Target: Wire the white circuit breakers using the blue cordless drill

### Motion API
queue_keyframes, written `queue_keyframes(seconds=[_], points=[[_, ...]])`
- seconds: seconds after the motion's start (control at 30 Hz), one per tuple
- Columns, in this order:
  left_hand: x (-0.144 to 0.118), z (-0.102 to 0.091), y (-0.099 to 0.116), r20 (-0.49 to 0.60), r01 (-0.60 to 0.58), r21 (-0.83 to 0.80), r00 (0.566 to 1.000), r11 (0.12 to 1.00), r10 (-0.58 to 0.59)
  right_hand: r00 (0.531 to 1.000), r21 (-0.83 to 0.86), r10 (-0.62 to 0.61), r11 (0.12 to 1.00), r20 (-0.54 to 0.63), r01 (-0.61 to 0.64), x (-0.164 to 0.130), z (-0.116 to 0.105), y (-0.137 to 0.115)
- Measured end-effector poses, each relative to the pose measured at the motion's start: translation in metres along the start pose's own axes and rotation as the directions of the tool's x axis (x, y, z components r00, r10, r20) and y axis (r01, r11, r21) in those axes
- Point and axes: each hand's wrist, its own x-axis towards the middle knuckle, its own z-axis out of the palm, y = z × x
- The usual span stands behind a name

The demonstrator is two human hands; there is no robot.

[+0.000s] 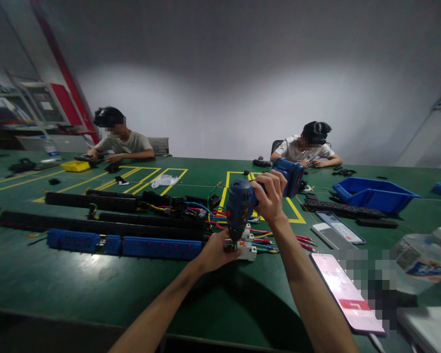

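My right hand (271, 197) is wrapped around the handle of a blue cordless drill (239, 202), whose nose points down. Beneath the drill's tip sits a white circuit breaker (247, 252) with an orange mark. My left hand (217, 252) pinches the breaker from its left side, close to the drill tip; the exact contact of the bit is hidden. Left of that hand lies a long blue socket strip (161, 246). Red, blue and green wires (266, 248) with metal lugs stick out to the right of the breaker.
Behind lie black socket strips (77, 223). At right are a blue bin (375, 193), phones (347, 291) and a clear plastic bottle (422, 262). A yellow tray (75, 166) stands far left. Two people (127, 144) sit across the green table (95, 299).
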Motion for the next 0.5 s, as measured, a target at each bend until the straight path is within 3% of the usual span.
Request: queue_keyframes(seconds=[0.23,0.5], points=[[0.000,0.010,-0.005,-0.115,0.026,-0.091,0.993,0.996,-0.036,1.000,0.012,0.004,1.000,0.004,-0.004,-0.001,0.000,-0.001],[0.001,0.011,-0.013,-0.106,0.002,-0.076,0.994,0.997,-0.010,1.000,0.012,-0.003,1.000,-0.005,0.003,0.001,-0.001,-0.002]])
